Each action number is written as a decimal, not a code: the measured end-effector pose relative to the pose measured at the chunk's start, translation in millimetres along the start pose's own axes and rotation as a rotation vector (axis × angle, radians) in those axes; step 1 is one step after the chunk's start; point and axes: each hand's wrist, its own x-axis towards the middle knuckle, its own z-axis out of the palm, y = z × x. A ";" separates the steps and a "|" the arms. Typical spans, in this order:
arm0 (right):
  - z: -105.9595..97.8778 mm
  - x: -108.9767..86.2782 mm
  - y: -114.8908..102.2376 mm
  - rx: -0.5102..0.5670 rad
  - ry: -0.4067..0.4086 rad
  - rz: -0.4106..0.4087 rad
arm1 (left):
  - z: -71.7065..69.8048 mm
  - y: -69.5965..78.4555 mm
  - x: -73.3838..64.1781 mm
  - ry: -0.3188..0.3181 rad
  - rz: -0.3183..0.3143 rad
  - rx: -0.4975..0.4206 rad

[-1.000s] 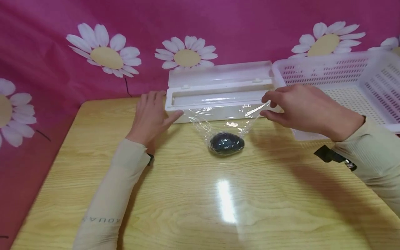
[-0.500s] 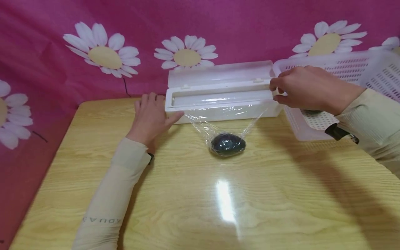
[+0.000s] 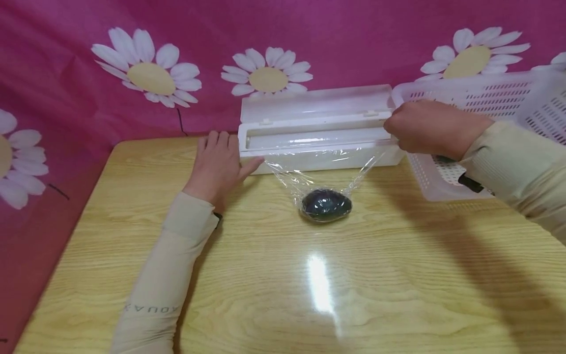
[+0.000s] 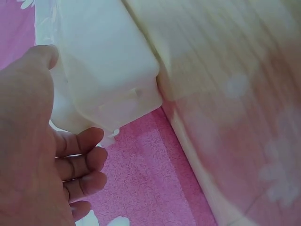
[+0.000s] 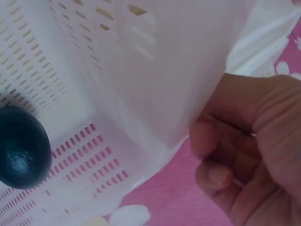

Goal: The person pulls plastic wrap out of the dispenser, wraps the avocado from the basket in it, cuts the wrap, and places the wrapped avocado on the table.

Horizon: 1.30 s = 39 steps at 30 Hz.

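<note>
A long white cling film dispenser [image 3: 318,160] lies at the back of the table with its lid raised. Cling film [image 3: 287,178] runs from its front edge down to a dark green avocado [image 3: 326,205], which the film wraps. My left hand [image 3: 216,167] holds the dispenser's left end, thumb on the front corner; in the left wrist view the fingers [image 4: 84,160] curl near the end face. At the opposite end, my right hand [image 3: 435,127] grips with curled fingers [image 5: 214,176]; its fingertips on the dispenser are hidden in the head view.
A white perforated plastic basket [image 3: 429,184] stands at the right, against the dispenser's end and partly under my right forearm. Another dark avocado [image 5: 22,147] lies inside it. Behind the table hangs a magenta cloth [image 3: 353,44] with daisies.
My right hand has let go of the film's right edge and moved right and back to the dispenser's end, its fingers curling. The left hand and the wrapped avocado have stayed put.
</note>
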 end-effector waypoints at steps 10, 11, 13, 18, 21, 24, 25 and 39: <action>4.1 5.7 -2.6 -0.139 0.050 -0.029 | 7.4 -2.5 0.4 -0.007 -0.023 -0.033; 5.0 6.1 -2.6 -0.150 0.058 -0.036 | 8.5 -2.9 0.6 -0.004 -0.024 -0.036; 7.3 7.1 -2.8 -0.173 0.074 -0.052 | 10.7 -3.7 0.9 0.001 -0.027 -0.039; 10.2 9.6 -2.8 -0.190 0.065 -0.074 | 11.1 -2.9 2.1 0.018 -0.025 -0.046; 9.4 12.2 -2.2 -0.179 0.032 -0.061 | 11.1 -2.5 2.1 0.021 -0.025 -0.053; 9.1 13.8 0.2 -0.135 0.021 -0.042 | 11.5 -2.3 1.8 0.015 -0.030 -0.060; 9.2 13.7 1.0 -0.114 0.022 -0.034 | 11.0 -1.9 1.8 0.014 -0.030 -0.061; 10.9 8.1 2.0 -0.015 0.031 -0.061 | 10.0 2.4 1.3 0.014 -0.041 -0.060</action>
